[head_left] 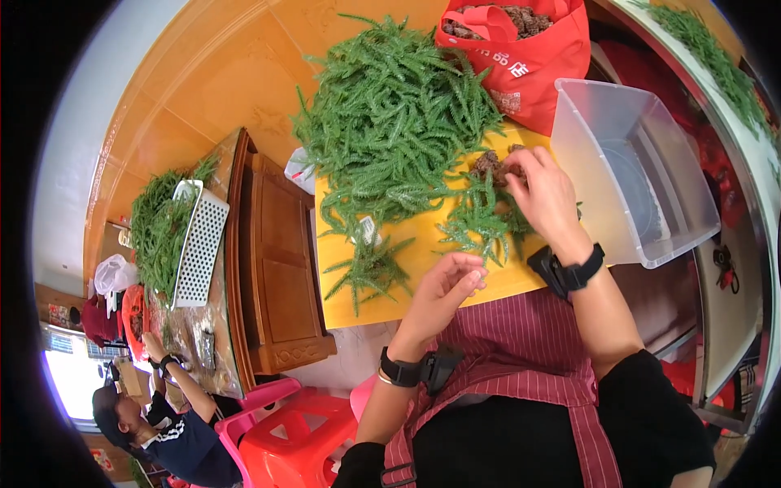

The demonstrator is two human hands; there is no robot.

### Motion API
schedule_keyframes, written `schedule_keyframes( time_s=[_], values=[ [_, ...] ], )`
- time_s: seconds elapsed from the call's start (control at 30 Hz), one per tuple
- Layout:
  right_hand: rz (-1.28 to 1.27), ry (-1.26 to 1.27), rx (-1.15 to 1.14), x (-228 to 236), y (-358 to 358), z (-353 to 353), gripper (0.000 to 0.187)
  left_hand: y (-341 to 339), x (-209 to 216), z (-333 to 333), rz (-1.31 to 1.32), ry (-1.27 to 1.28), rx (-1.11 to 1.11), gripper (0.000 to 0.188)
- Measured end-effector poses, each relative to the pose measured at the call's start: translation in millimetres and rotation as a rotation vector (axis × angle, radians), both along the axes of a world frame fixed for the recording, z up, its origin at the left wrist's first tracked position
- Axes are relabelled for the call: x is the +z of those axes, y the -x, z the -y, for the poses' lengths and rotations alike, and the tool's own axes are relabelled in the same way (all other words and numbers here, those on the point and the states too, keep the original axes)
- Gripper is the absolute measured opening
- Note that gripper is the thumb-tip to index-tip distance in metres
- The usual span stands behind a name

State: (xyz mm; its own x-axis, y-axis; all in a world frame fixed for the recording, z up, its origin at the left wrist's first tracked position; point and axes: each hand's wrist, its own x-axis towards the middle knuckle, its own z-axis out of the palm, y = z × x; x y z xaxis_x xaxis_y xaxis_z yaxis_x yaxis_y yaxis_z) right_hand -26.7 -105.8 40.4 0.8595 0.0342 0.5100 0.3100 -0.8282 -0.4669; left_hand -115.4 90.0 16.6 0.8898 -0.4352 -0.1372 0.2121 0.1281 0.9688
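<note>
My right hand (543, 193) reaches over the far right of the yellow tabletop (338, 301), its fingers closed on a brown pine cone (511, 169). Another pine cone (486, 165) lies just left of those fingers. Below them rests a loose green artificial sprig (478, 221), partly overlapped by more greenery by my right wrist. My left hand (446, 297) is at the table's near edge with thumb and fingertips pinched together, close to the sprig's lower end. Whatever is in that pinch is too small to make out. A separate green sprig (370, 272) lies to the left.
A large heap of green sprigs (399, 114) covers the table's far side. Behind it stands a red bag (529, 77) of pine cones; at right is a clear plastic bin (643, 179). A co-worker (175, 431) sits at another table, left, beside a white perforated basket (199, 244) and a red stool (297, 439).
</note>
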Motion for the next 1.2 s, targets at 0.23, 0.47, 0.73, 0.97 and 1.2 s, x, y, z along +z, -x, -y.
schedule_keyframes(
  time_s=[0.23,0.47,0.73,0.97,1.2],
  values=[
    [-0.159,-0.412,0.473,11.6,63.6,-16.9,0.016,-2.1,1.2,16.8,-0.206,0.341,0.221,0.037],
    [-0.262,-0.395,0.486,5.9,61.1,-5.8,0.019,-6.0,-20.8,16.0,-0.159,0.361,0.316,0.027],
    [-0.186,0.045,-0.168,-38.9,1.2,43.0,0.036,-9.7,-8.8,14.2,-0.233,0.432,0.381,0.019],
    [-0.325,0.049,-0.200,-56.2,-1.3,39.7,0.039,-40.9,10.0,36.6,-0.242,0.430,0.264,0.017],
    [-0.154,-0.101,-0.081,-48.4,12.5,42.7,0.038,-96.8,-6.4,80.8,0.228,-0.189,0.199,0.023]
  ],
)
